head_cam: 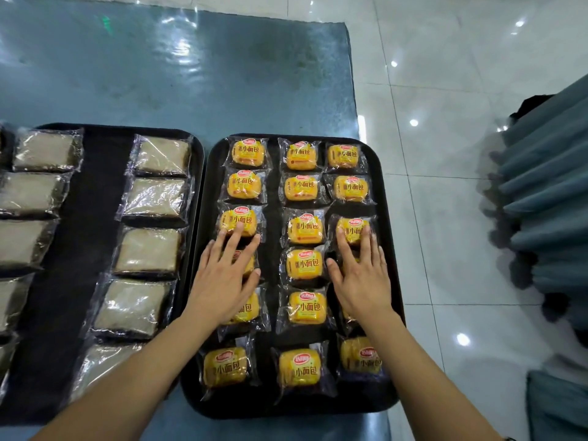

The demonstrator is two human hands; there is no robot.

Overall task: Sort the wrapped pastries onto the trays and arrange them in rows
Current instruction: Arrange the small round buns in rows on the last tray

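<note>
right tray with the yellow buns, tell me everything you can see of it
The black rounded-corner plastic tray lies flat on a blue-grey table mat, right of and close beside another black tray holding pale brown wrapped cakes. It carries yellow buns in clear wrappers with red logos, set in three columns running away from the person. The left hand lies with straight fingers on the left column, the right hand likewise on the right column.
</note>
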